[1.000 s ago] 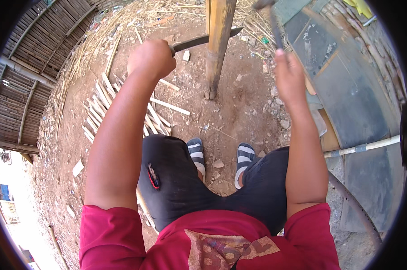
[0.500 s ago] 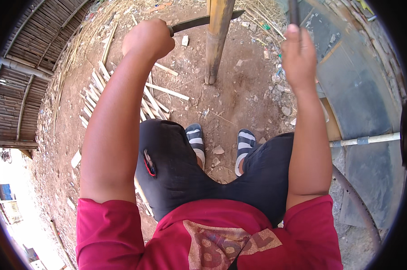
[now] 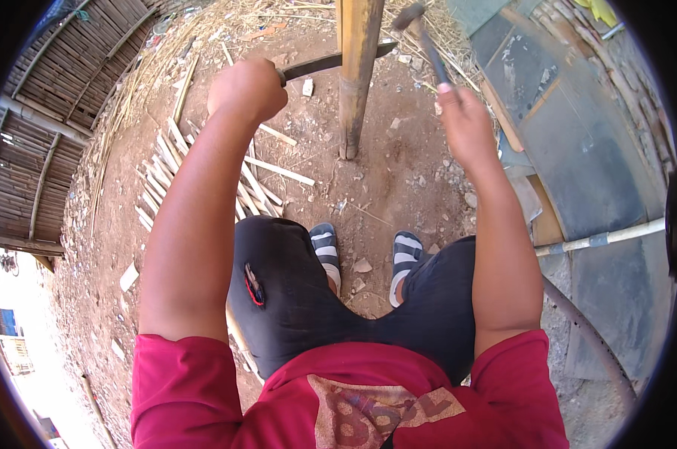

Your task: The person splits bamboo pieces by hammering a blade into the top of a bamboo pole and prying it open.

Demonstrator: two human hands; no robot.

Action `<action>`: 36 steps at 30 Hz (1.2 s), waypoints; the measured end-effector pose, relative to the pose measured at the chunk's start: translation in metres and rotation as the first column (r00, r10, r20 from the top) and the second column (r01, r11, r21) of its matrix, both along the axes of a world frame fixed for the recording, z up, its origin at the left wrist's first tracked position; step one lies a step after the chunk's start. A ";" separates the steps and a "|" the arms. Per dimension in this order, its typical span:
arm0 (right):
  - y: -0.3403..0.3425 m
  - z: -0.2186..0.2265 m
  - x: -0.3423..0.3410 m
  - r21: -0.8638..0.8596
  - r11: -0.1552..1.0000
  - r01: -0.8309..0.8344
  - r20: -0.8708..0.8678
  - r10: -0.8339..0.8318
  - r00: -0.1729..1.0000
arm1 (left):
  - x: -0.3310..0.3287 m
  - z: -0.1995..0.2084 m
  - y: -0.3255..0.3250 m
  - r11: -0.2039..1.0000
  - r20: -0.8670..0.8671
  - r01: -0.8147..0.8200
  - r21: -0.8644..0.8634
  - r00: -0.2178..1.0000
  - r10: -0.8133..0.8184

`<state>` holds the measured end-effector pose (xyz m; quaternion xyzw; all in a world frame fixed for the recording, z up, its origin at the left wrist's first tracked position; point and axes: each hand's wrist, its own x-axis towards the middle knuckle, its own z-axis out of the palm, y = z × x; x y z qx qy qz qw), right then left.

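Right of centre, the right hand (image 3: 467,123) is wrapped tight round a dark-headed, thin-handled hammer (image 3: 431,56), its head above the fist, apart from the knife tip. Upper left of centre, the left hand (image 3: 247,91) clamps the grip of a long, dark-bladed knife (image 3: 312,66); the blade runs rightward from the fist, crossing a yellow-brown bamboo pole (image 3: 357,82) at top centre. Farther down, pale split sticks (image 3: 159,179) litter the ground, left.

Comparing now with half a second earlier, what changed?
The right hand swung the dark, long-handled hammer leftward, nearer the yellow-brown bamboo pole. Nothing was grasped or released. The left hand still grips the long, dark-bladed knife, its blade crossing the pole.
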<state>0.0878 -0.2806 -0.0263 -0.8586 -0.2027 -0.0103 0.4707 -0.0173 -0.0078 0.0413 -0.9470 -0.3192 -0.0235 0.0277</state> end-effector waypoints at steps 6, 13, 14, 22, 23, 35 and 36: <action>-0.006 -0.012 0.007 0.201 0.980 -0.005 0.209 -0.038 0.977 | 0.001 0.000 -0.013 0.999 -0.058 0.014 -0.037 0.998 -0.016; -0.007 0.026 0.008 0.326 0.945 -0.009 0.124 -0.034 0.992 | -0.003 -0.007 0.002 1.000 -0.033 -0.017 0.009 0.999 0.018; -0.008 0.032 0.010 0.424 0.905 -0.029 0.158 -0.042 0.987 | -0.003 -0.001 0.000 1.000 -0.040 -0.010 -0.013 0.999 0.009; 0.002 0.016 0.007 0.203 0.979 -0.021 -0.041 0.030 0.999 | -0.010 -0.001 -0.005 1.000 -0.059 0.009 0.016 0.998 -0.008; -0.002 0.025 0.004 0.259 0.966 0.024 0.024 -0.031 0.999 | -0.010 -0.002 -0.006 1.000 -0.058 0.006 -0.001 0.998 -0.006; -0.004 0.012 0.001 0.276 0.961 0.023 0.101 -0.053 0.993 | -0.007 0.002 0.000 0.999 -0.039 0.018 -0.031 0.999 -0.020; 0.005 -0.008 -0.006 0.204 0.979 0.018 0.132 -0.045 0.990 | -0.009 -0.006 -0.001 0.999 -0.064 0.003 -0.032 0.998 -0.005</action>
